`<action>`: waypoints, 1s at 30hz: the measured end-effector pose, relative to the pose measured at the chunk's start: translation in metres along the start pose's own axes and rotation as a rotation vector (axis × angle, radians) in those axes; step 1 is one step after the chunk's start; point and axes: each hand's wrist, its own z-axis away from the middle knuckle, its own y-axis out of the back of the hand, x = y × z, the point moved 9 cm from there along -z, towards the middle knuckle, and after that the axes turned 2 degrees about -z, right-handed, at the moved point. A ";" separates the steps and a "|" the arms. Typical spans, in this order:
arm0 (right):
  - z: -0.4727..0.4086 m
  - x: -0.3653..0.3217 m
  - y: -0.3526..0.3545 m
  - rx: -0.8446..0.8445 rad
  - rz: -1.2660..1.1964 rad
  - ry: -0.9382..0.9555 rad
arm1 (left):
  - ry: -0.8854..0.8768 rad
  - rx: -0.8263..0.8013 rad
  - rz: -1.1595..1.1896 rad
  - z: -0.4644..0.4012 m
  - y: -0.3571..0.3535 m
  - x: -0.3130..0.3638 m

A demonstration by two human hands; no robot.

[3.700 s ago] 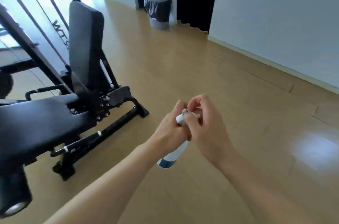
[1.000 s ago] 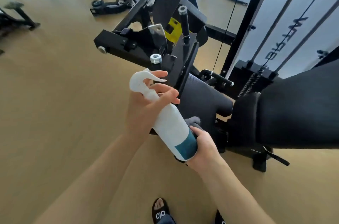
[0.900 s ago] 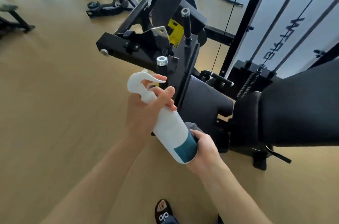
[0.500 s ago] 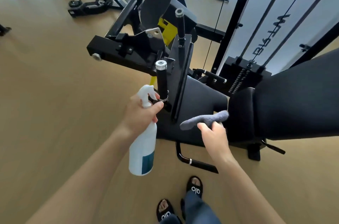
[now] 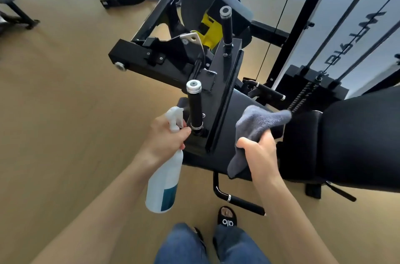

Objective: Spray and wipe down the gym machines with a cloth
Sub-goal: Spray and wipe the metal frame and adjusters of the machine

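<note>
The left hand (image 5: pixel 166 140) gripped the neck of a smooth white plastic spray bottle (image 5: pixel 164 179) with a teal band near its base; the bottle hung nozzle-up just beside a black cylindrical foam grip (image 5: pixel 194 110) capped in silver. The right hand (image 5: pixel 259 155) clutched a soft, nubby grey cloth (image 5: pixel 257 125), bunched and draped over the black padded seat (image 5: pixel 238 103) of the matte steel-framed gym machine (image 5: pixel 173 58), above a pale wooden floor (image 5: pixel 65 112)

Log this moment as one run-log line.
left hand: grips spray bottle, hanging nozzle-up | right hand: holds grey cloth against machine seat pad | stage: wiping
</note>
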 end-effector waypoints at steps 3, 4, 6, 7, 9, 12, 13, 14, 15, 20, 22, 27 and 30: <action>-0.006 -0.006 -0.006 0.015 -0.004 0.026 | -0.052 -0.051 0.009 -0.003 -0.002 0.006; -0.006 -0.007 -0.010 0.015 -0.002 0.035 | -0.066 -0.059 0.010 -0.005 0.000 0.006; -0.006 -0.006 -0.023 0.010 0.009 0.049 | -0.078 -0.082 0.001 -0.014 0.003 0.000; -0.004 -0.007 -0.031 -0.018 0.027 0.064 | -0.077 -0.085 0.000 -0.016 0.005 -0.002; -0.001 -0.009 -0.053 -0.069 0.074 0.095 | -0.090 -0.115 0.011 -0.024 0.010 -0.006; 0.003 -0.013 -0.098 -0.169 0.004 0.096 | -0.131 -0.194 0.015 -0.038 0.021 -0.007; 0.002 -0.013 -0.113 -0.196 -0.048 0.096 | -0.138 -0.214 0.001 -0.044 0.025 -0.007; 0.001 -0.013 -0.124 -0.207 -0.112 0.095 | -0.147 -0.233 -0.013 -0.050 0.029 -0.006; -0.002 -0.014 -0.132 -0.199 -0.189 0.100 | -0.158 -0.243 -0.024 -0.057 0.034 -0.006; -0.014 -0.032 -0.129 -0.011 -0.011 0.234 | -0.256 -0.326 -0.030 -0.081 0.050 0.010; -0.018 -0.045 -0.120 0.149 0.236 0.325 | -0.298 -0.343 -0.044 -0.088 0.055 0.017; -0.038 -0.056 -0.118 0.424 0.406 0.407 | -0.302 -0.400 -0.029 -0.101 0.051 0.025; -0.044 -0.033 -0.131 0.494 0.129 0.307 | -0.293 -0.436 -0.017 -0.105 0.045 0.029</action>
